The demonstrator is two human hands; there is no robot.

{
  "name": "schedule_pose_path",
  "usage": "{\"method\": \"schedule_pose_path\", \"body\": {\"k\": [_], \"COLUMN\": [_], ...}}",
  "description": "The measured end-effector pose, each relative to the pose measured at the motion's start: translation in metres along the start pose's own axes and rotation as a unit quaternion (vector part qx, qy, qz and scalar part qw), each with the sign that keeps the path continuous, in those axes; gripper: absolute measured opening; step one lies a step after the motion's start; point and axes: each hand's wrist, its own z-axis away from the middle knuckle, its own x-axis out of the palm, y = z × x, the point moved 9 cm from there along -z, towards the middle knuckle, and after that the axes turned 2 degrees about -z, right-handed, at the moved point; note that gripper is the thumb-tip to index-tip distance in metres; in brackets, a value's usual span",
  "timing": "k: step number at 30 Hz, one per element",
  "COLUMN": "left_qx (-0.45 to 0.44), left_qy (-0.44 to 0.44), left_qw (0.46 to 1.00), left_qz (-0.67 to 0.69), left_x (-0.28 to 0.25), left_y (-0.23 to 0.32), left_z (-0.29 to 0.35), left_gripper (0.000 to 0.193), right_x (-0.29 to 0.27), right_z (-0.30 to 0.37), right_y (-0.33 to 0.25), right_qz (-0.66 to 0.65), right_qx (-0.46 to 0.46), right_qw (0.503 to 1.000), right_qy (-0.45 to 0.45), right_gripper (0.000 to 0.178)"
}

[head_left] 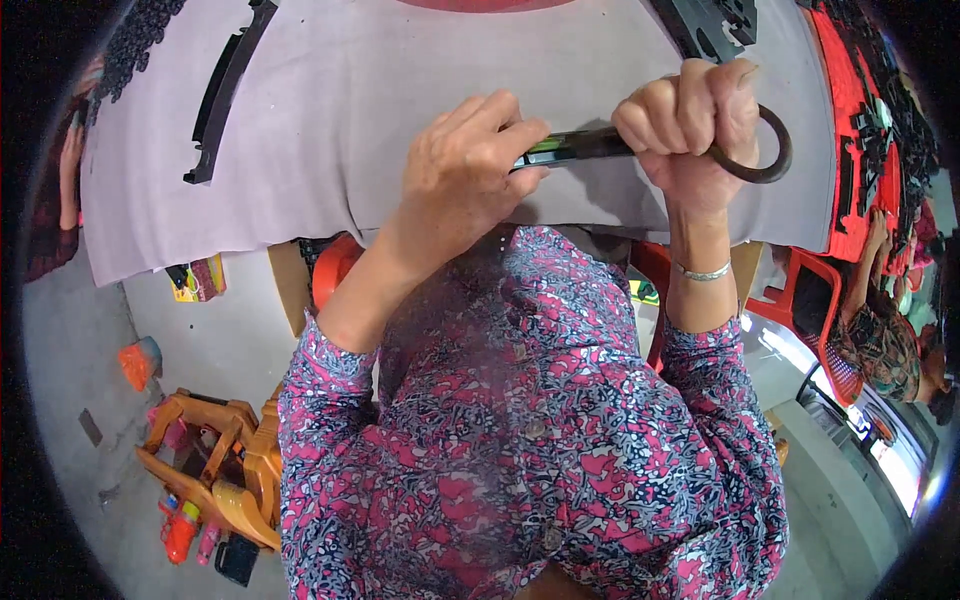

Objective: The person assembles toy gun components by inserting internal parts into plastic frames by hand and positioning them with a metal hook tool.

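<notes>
My right hand (693,125) is closed in a fist round a dark tool with a large ring handle (771,172); the ring sticks out on the fist's right side. From its other side a dark shaft (600,144) runs left towards my left hand. My left hand (470,165) pinches a slim black piece (545,152) with a shiny face and a green streak, in line with that shaft. Whether piece and tool are joined or only touch, I cannot tell. My fingers hide the piece's left end. Both hands are above the cloth-covered table, close to its near edge.
A long black plastic part (222,105) lies on the grey cloth (300,130) at left. More black parts (705,28) sit at the far right and black pieces (135,40) at the far left. Other people sit at both sides. A wooden chair (215,455) stands below left.
</notes>
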Motion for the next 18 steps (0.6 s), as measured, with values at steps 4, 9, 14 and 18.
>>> {"method": "schedule_pose_path", "body": {"k": [4,9,14,18], "left_qx": [-0.011,-0.002,-0.002,-0.003], "left_qy": [-0.005,0.003,0.005,0.006], "left_qw": [1.0,1.0,1.0,1.0], "left_qz": [-0.004,-0.009,-0.013,-0.005], "left_x": [0.001,-0.001,-0.002,-0.001], "left_y": [-0.002,0.0,0.0,0.001], "left_z": [-0.001,-0.002,0.002,0.001], "left_gripper": [0.029,0.03,0.031,0.031], "right_x": [0.017,0.018,-0.002,-0.011], "right_z": [-0.011,-0.009,-0.012,-0.018], "right_y": [0.0,0.005,-0.019,-0.055], "right_qz": [0.056,0.12,-0.057,0.011], "right_qx": [-0.007,-0.004,-0.014,-0.003], "right_qw": [0.998,0.992,0.996,0.993], "right_qy": [0.018,0.044,0.073,0.116], "right_gripper": [0.039,0.038,0.047,0.048]}}
